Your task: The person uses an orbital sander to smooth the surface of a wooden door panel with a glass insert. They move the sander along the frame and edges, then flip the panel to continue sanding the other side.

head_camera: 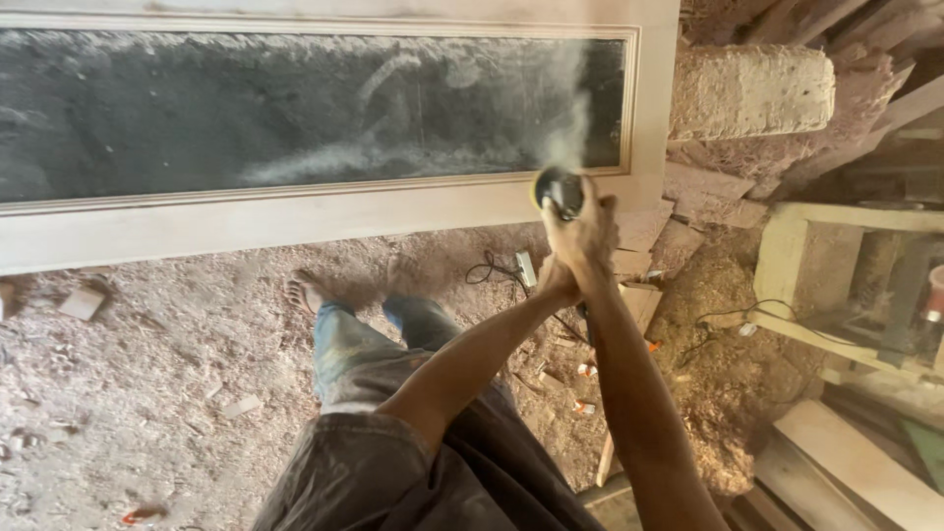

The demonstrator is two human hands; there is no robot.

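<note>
Both hands (575, 241) grip the sander (559, 189), its body pointing at the door frame (393, 208).

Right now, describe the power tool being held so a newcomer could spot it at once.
Start at the big pale wooden door frame with its dark panel, lying across the sawdust floor. Follow its lower rail to the right corner, where both hands, left hand and right hand, meet. The handheld sander is the round dark tool with a yellow rim, throwing up dust.
</note>
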